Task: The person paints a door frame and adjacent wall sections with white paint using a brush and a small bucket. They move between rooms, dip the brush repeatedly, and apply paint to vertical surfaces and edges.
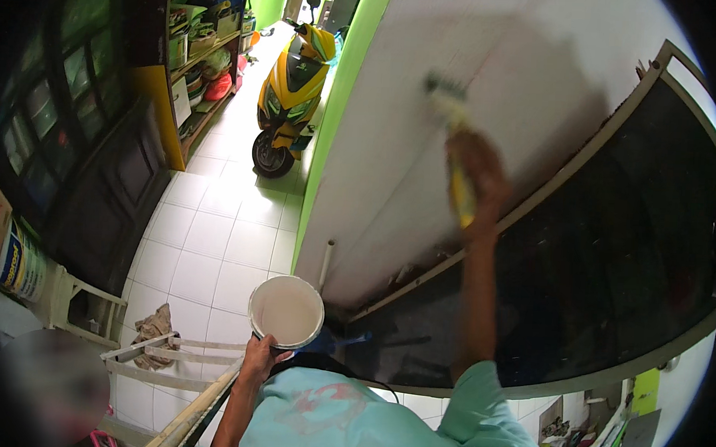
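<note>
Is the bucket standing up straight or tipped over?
Upright. The left hand holds the bucket by its rim with the round mouth facing up, and pale paint shows inside. How full it is, cannot tell.

White tiled floor (213, 241) carries a yellow scooter (294, 85) and a crumpled rag (155, 326).
</note>
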The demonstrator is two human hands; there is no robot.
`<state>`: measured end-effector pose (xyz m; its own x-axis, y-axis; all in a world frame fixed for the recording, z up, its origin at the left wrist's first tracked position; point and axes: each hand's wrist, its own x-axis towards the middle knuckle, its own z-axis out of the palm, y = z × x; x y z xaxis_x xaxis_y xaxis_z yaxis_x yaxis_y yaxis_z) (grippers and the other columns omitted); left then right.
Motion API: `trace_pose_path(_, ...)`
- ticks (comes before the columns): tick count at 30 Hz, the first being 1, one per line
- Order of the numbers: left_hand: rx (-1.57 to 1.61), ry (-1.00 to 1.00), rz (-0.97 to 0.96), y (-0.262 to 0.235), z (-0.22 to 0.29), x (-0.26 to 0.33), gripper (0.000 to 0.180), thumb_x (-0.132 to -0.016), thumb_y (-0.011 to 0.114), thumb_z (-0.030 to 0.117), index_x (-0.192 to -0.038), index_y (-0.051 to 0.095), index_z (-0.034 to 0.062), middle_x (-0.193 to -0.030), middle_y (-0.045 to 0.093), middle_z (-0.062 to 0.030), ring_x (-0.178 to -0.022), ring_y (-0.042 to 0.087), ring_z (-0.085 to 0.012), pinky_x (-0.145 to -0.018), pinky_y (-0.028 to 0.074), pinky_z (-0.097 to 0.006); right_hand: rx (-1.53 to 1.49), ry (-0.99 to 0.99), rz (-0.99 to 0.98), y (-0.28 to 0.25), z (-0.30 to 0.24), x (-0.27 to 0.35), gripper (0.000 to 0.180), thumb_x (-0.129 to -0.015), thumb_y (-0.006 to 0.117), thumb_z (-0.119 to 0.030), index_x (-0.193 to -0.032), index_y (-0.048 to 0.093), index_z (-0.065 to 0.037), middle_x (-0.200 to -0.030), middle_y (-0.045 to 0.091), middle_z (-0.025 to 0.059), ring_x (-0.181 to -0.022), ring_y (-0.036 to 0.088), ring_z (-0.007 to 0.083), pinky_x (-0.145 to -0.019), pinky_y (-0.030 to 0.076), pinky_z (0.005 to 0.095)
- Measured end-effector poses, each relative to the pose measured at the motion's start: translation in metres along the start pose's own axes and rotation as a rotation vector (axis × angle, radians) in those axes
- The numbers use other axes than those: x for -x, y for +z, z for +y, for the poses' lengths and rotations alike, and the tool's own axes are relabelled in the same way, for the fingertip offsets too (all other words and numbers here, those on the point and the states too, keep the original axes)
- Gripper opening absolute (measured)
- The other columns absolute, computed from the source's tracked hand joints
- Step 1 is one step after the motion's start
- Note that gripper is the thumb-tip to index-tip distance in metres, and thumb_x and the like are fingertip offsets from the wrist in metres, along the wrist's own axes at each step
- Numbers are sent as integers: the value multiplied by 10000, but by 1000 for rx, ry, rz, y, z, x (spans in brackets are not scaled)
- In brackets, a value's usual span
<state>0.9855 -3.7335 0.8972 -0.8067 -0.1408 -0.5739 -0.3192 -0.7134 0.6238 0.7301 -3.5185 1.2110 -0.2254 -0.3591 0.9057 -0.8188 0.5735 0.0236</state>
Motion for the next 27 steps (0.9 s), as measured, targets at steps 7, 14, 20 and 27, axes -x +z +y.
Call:
trace_pose_path(7, 8, -2, 8, 1, 1, 0, 407, -810, 433, 46, -1208, 403, -35, -1057, 586, -177, -863, 651, -276, -705, 589, -376, -140, 178, -448, 2, 11, 65, 286, -730, 719, -43, -1008, 673, -94, -1000, 656, 117, -895, 644, 283, -802, 513, 330)
trace_pose_path(14, -15, 5, 15, -11, -9, -8, 383, -837, 475, 83, -1191, 423, -53, -1038, 585, -198, -878, 631, -280, -699, 573, -363, -197, 48, -8, -57, 51, -94, 186, -779, 711, -39, -962, 674, -35, -950, 688, 102, -785, 656, 155, -722, 527, 288)
trace_pose_path(20, 61, -38, -94, -15, -18, -23, 456, -803, 424, 38, -1247, 354, -38, -1035, 590, -202, -819, 667, -290, -636, 609, -337, -36, -196, 409, -75, 51, -128, 205, -774, 696, -21, -976, 678, -51, -983, 685, 94, -871, 671, 187, -761, 533, 286)
trace_pose_path(27, 89, -51, -20, -13, -14, -15, 401, -811, 439, 41, -1201, 375, -25, -1033, 578, -194, -851, 649, -308, -689, 597, -389, -296, 51, 48, -11, 32, 11, 212, -746, 680, 67, -934, 658, -30, -952, 673, 118, -856, 659, 218, -776, 519, 299)
